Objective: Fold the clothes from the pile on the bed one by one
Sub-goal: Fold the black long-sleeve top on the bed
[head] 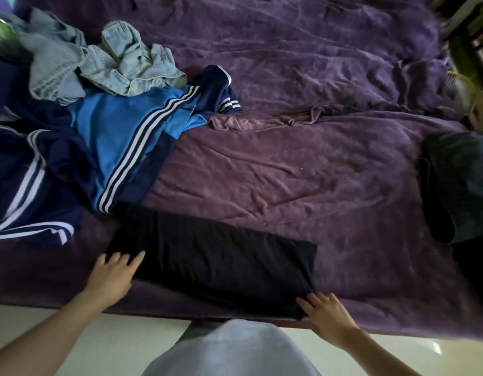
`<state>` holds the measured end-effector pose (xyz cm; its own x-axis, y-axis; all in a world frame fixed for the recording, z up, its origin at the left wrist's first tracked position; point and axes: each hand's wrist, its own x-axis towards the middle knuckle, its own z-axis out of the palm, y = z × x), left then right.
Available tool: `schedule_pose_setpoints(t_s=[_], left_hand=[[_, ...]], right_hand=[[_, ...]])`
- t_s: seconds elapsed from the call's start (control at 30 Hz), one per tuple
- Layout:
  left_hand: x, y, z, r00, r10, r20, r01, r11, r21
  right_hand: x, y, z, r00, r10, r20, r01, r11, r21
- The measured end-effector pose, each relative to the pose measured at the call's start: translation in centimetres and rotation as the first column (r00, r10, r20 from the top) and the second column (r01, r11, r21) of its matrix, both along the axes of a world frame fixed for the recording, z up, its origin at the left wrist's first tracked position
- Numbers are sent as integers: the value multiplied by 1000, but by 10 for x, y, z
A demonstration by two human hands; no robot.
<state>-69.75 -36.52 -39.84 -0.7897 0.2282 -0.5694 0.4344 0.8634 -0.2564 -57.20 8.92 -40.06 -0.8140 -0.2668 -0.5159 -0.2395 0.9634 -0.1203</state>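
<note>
Now faces the near edge of the bed (357,280), both hands down on the black garment (213,256). Has it laid out as a long folded band on the purple blanket (289,172), slanting from far-left to near-right, close to the bed's front edge. Rests the left hand (112,275) on its left end, fingers (137,260) straight and slightly apart, gripping nothing. Lays the right hand (327,313) at its near right corner, fingers likewise straight and a little spread, tips touching the cloth. Has the pile at the far left unfolded: a blue-and-navy striped tracksuit (121,137) just beyond the black garment's left end, crumpled pale denim (126,61) and a grey piece (50,58) further back. Well apart, at the bed's right edge, a dark heap (457,185); cannot tell what.
</note>
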Motion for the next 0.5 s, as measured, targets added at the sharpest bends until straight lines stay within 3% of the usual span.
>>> schedule_pose_setpoints(t_s=[0.07,0.13,0.2,0.23,0.27,0.3,0.43,0.5], left_hand=[[14,16,-3,991,135,20,-135,991,-15],[21,37,2,979,204,-18,-201,973,112],[24,57,3,989,128,-74,-101,951,290],[27,68,5,993,108,-50,-86,942,325],[29,78,4,996,91,5,-88,939,332],[33,88,3,991,117,67,-132,934,331],[50,107,-24,949,194,249,-247,947,204],[51,114,-27,940,197,279,-253,950,184]], right_hand=[[7,-5,4,985,-175,9,175,984,17],[3,-6,4,893,-449,10,449,893,14],[-7,-11,0,545,-812,211,837,543,-70],[-12,-13,-4,351,-877,328,936,340,-94],[-19,-16,-8,220,-887,405,975,192,-109],[-26,-21,-11,143,-886,440,988,106,-109],[-46,-32,-20,-69,-903,425,986,-127,-110],[-54,-26,-13,-112,-902,416,964,-200,-174]])
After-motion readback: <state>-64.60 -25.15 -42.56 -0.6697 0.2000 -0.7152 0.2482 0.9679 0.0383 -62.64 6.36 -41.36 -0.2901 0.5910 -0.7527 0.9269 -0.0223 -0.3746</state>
